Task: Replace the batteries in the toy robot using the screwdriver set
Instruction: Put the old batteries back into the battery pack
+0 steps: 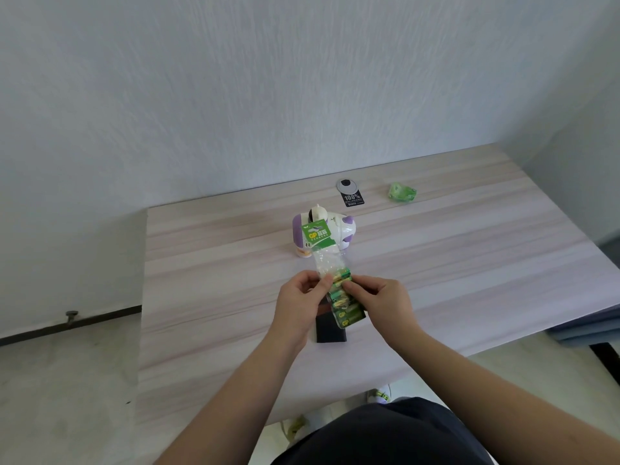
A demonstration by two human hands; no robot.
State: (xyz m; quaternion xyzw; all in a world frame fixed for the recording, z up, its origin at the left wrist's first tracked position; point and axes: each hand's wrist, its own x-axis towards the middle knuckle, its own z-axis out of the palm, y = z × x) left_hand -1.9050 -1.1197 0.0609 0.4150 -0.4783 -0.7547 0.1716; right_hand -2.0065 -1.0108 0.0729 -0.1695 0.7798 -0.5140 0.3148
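Counted one toy robot (pixel 323 234), one battery pack (pixel 332 276), one black case (pixel 330 328), one green wrapper (pixel 402 191), one black tag (pixel 353 199), two hands.

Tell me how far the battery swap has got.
Early stage. Both hands, left and right, are working a cell out of the green battery pack, part of which is already empty. The toy robot lies untouched beyond it, and the black case sits closed. Unscrewing, swapping and closing remain.

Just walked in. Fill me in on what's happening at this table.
A person holds a strip pack of green batteries over the table, left hand and right hand pinching it as if working a battery free. The white and purple toy robot lies beyond it. A black case sits beneath the hands, a crumpled green wrapper at the far edge.
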